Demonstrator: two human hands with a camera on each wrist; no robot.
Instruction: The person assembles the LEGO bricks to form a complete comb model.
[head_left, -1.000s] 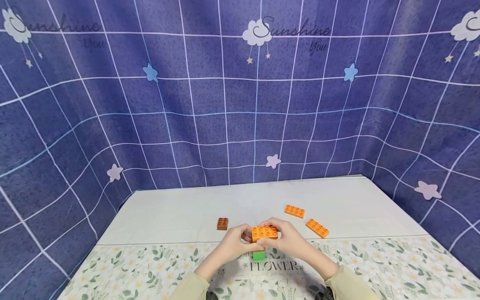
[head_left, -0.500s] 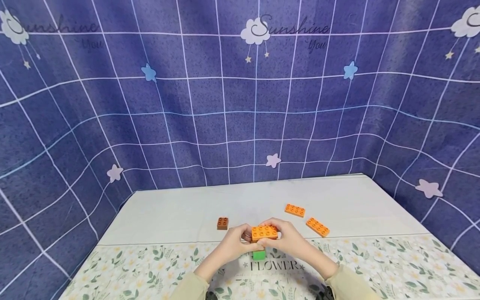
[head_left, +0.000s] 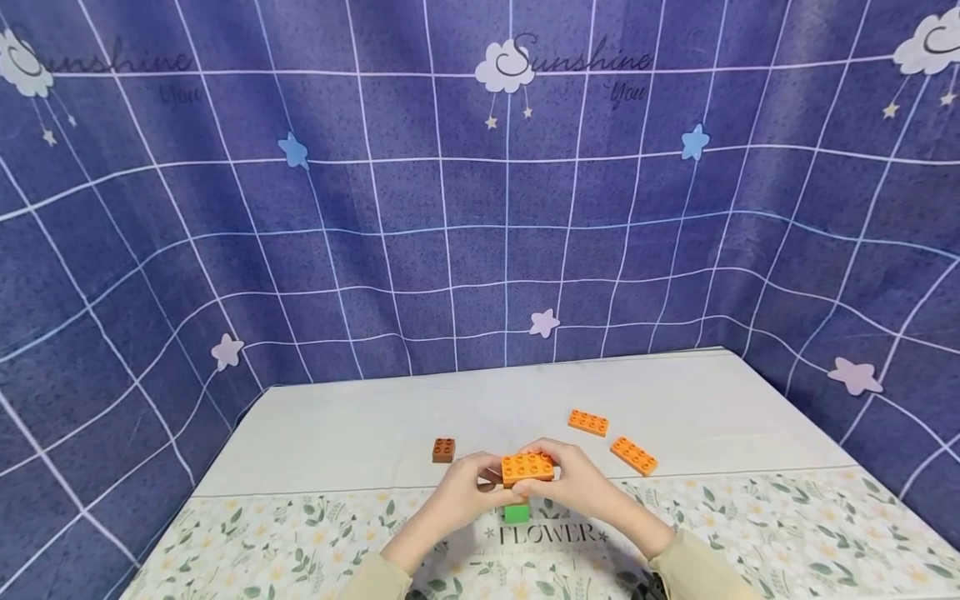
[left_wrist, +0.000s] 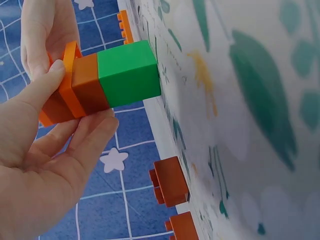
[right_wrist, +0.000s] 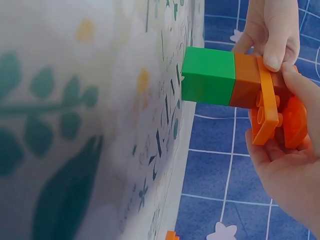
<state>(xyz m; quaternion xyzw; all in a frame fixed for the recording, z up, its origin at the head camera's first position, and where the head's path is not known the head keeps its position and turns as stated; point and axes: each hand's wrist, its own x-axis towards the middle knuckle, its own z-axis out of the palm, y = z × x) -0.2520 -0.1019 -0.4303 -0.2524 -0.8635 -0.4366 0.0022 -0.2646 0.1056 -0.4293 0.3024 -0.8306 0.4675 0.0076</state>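
Both hands hold a tower of toy building bricks near the middle of the table. At its bottom is a green brick (left_wrist: 129, 73), standing on the floral cloth. Above it come a brown brick (right_wrist: 246, 81), an orange plate (right_wrist: 268, 95), another brown brick and a top orange plate (head_left: 527, 468). My left hand (head_left: 467, 493) grips the tower from the left, its thumb on the near side and fingers behind. From the right, my right hand (head_left: 572, 477) grips the upper layers, thumb in front. In the right wrist view the orange plates jut out to the right-hand side.
A loose brown brick (head_left: 443, 450) lies behind the left hand; a second brown brick (left_wrist: 184, 227) shows near it in the left wrist view. Two orange plates, one farther back (head_left: 588, 422) and one nearer (head_left: 633, 456), lie to the right. A blue curtain (head_left: 480, 250) hangs behind the table.
Both hands keep their grip on the tower in nearly the same place. The head view has shifted slightly.
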